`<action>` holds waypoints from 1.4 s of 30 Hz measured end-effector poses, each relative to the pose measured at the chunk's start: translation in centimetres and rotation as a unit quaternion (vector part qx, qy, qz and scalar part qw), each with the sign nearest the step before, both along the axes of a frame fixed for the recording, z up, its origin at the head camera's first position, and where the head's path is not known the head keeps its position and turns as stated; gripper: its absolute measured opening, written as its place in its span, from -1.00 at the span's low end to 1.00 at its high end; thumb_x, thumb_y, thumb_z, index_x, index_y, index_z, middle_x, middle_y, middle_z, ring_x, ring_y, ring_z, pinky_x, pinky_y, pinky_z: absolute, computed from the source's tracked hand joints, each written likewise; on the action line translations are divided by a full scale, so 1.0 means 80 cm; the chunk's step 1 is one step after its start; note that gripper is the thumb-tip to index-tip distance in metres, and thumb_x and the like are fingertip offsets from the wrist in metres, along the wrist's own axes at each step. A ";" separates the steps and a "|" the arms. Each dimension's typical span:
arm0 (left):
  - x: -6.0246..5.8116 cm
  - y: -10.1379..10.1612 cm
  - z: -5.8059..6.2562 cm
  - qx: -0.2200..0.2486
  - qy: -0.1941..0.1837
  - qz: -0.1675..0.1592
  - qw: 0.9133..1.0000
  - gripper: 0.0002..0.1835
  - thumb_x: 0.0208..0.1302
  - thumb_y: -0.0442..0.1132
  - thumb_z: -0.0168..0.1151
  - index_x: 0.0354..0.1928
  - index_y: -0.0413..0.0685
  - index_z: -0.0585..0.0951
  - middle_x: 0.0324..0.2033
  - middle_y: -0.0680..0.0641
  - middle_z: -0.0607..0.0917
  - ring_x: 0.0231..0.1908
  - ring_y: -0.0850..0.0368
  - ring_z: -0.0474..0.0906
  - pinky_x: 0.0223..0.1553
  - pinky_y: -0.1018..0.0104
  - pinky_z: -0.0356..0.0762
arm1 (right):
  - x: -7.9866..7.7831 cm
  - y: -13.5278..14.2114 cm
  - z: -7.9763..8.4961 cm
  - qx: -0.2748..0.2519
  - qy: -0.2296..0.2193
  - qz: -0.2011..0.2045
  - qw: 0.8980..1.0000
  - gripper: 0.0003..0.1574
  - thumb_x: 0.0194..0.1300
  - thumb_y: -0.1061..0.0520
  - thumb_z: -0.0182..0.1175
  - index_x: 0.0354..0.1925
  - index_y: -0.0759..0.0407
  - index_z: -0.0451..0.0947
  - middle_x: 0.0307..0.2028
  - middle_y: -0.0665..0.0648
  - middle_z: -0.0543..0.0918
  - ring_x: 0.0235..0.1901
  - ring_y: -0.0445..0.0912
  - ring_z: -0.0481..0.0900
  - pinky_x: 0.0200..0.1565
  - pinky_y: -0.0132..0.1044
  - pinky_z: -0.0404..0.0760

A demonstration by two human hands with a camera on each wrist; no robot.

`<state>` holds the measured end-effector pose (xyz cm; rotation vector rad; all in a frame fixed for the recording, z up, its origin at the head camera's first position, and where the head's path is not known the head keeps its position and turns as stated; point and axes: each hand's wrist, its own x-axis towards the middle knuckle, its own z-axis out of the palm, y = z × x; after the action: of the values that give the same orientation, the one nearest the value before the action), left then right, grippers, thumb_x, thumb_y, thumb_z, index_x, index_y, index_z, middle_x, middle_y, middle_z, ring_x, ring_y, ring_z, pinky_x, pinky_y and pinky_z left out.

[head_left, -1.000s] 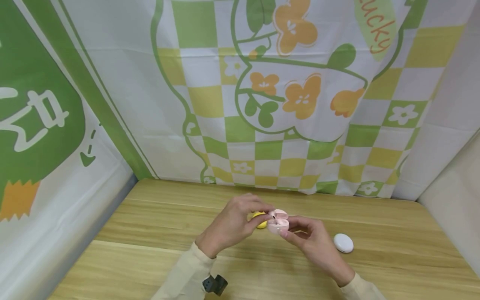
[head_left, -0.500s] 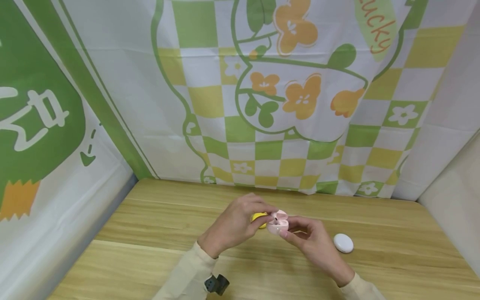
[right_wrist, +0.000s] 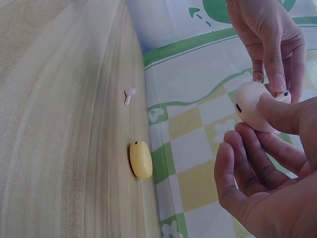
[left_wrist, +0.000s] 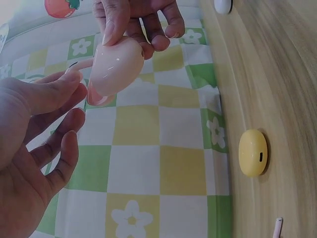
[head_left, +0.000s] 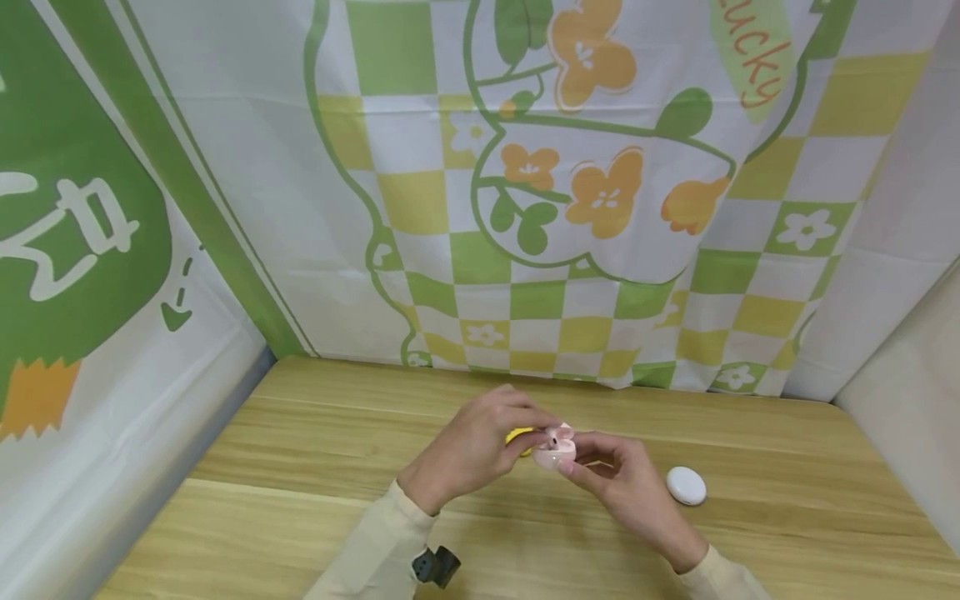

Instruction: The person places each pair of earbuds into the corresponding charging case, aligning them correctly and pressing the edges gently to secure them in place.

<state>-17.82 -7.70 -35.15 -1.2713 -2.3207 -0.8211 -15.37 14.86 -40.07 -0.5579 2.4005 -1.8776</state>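
Note:
Above the table, my right hand [head_left: 630,479] grips a rounded pink earbud case [head_left: 553,457] between thumb and fingers, its lid raised. From the other side my left hand [head_left: 472,447] pinches a pink earbud [left_wrist: 86,63] by thumb and fingertips, right at the case's opening. In the right wrist view the earbud's dark-tipped end [right_wrist: 286,94] shows beside the case, while the left fingertips cover much of the rest. The case's inside is mostly hidden by the fingers and the shell.
A yellow earbud case [right_wrist: 141,159] lies on the wooden table [head_left: 300,442], partly behind the left hand in the head view. Near it lies another pink earbud [right_wrist: 129,95]. A round white case [head_left: 686,486] sits right of the right hand. A patterned curtain [head_left: 420,200] hangs behind the table.
My left hand has shifted slightly right, bringing the earbud closer in to the pink case. The right hand and the case have barely moved.

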 end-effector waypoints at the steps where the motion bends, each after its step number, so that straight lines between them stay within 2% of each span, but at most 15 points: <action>1: 0.000 0.000 0.000 -0.004 0.003 0.001 1.000 -0.78 0.29 -0.32 0.41 -0.03 -0.05 0.77 -0.18 0.07 0.76 -0.14 0.21 0.61 -0.09 0.40 0.56 | 0.000 0.000 0.000 0.001 0.001 0.002 1.000 -0.66 0.32 0.17 0.39 0.03 0.27 0.68 -0.14 0.16 0.75 -0.11 -0.09 0.69 -0.05 -0.24 0.68; 9: 0.001 0.002 0.002 -0.026 0.019 0.000 0.999 -0.77 0.30 -0.28 0.41 -0.02 -0.03 0.77 -0.14 0.08 0.76 -0.09 0.19 0.62 -0.02 0.38 0.55 | -0.001 0.000 -0.002 0.009 0.009 0.003 1.000 -0.67 0.32 0.17 0.39 0.02 0.26 0.69 -0.14 0.14 0.75 -0.11 -0.10 0.69 -0.06 -0.24 0.68; 18: 0.003 0.006 0.000 -0.007 -0.010 0.003 1.000 -0.81 0.37 -0.15 0.36 -0.05 -0.01 0.78 -0.17 0.12 0.74 -0.12 0.25 0.58 -0.08 0.43 0.52 | 0.000 0.000 -0.001 0.020 0.013 0.011 1.000 -0.66 0.35 0.12 0.37 0.04 0.23 0.68 -0.14 0.12 0.75 -0.11 -0.08 0.69 -0.06 -0.24 0.67; 27: 0.002 0.007 -0.001 0.006 -0.023 0.011 1.000 -0.83 0.35 -0.22 0.38 -0.07 -0.04 0.75 -0.25 0.13 0.72 -0.19 0.23 0.56 -0.14 0.42 0.52 | 0.000 -0.003 0.000 0.021 0.010 0.008 1.000 -0.65 0.35 0.12 0.37 0.04 0.25 0.68 -0.15 0.12 0.75 -0.12 -0.09 0.69 -0.06 -0.25 0.67; 34: 0.002 0.008 0.001 0.002 -0.011 0.014 1.000 -0.90 0.34 -0.23 0.38 -0.15 -0.02 0.73 -0.31 0.13 0.71 -0.24 0.21 0.55 -0.16 0.45 0.49 | -0.001 -0.004 0.000 0.016 0.007 -0.003 1.000 -0.66 0.33 0.15 0.39 0.04 0.25 0.69 -0.17 0.12 0.75 -0.13 -0.09 0.69 -0.06 -0.25 0.67; 42: 0.002 0.009 0.002 0.006 -0.010 0.008 1.000 -0.91 0.34 -0.23 0.39 -0.16 -0.02 0.74 -0.36 0.14 0.67 -0.27 0.21 0.52 -0.19 0.47 0.45 | -0.001 -0.005 0.000 0.014 0.012 0.004 1.000 -0.66 0.34 0.14 0.38 0.04 0.24 0.69 -0.16 0.12 0.75 -0.12 -0.09 0.69 -0.07 -0.25 0.67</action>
<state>-17.63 -6.96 -35.00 -1.2437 -2.3349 -0.8437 -15.45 14.48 -40.10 -0.5905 2.4318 -1.8402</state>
